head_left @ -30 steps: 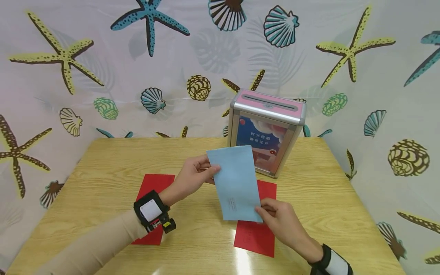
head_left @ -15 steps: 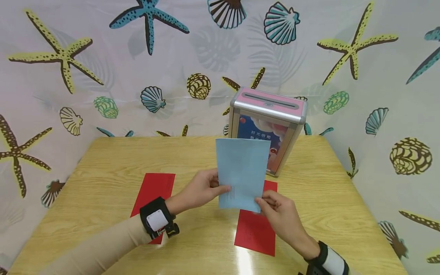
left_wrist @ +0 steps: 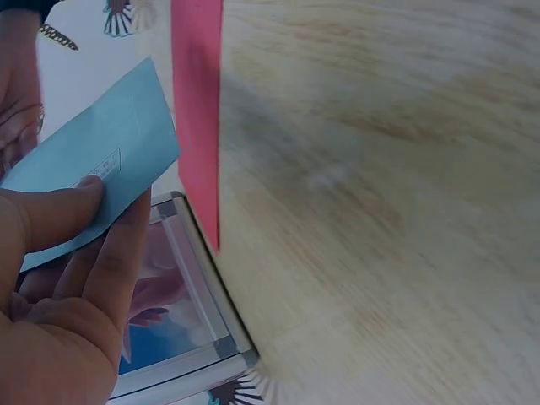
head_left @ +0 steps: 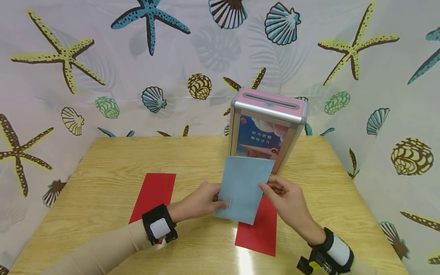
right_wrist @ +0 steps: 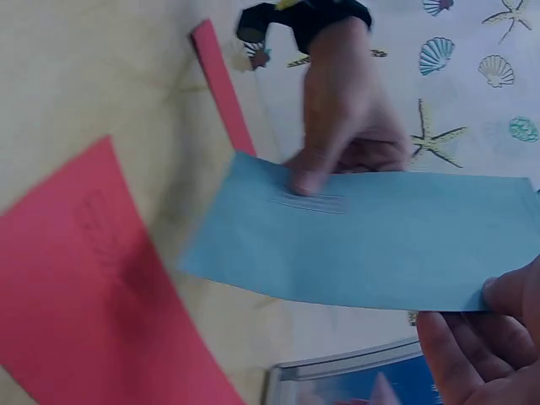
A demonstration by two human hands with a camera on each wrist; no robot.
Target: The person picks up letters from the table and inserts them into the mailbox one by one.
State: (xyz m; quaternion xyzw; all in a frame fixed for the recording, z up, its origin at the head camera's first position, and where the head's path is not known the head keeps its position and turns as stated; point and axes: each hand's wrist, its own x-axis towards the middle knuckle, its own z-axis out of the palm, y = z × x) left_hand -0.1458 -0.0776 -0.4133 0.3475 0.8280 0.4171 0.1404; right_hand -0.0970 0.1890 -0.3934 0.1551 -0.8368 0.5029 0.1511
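A light blue envelope point(head_left: 244, 189) is held up above the table, with small print near its lower left. My left hand point(head_left: 203, 198) pinches its lower left edge, thumb on the near face and fingers behind, as the left wrist view shows. My right hand point(head_left: 287, 200) pinches the right edge a little higher up. Under the blue envelope lies a red envelope point(head_left: 258, 233), partly covered from sight. Beyond it stands a silver-framed box point(head_left: 268, 126) with a slotted pink top and a picture front; the blue envelope hides its lower left part.
Another red envelope point(head_left: 154, 191) lies on the left of the wooden table point(head_left: 113, 160), partly behind the left forearm. A patterned cloth point(head_left: 172, 57) with starfish and shells hangs behind and at both sides of the table.
The blue envelope has turned from leaning left to leaning right and come lower, uncovering more of the box's front. My right hand has shifted its grip up the right edge; my left hand has moved lower.
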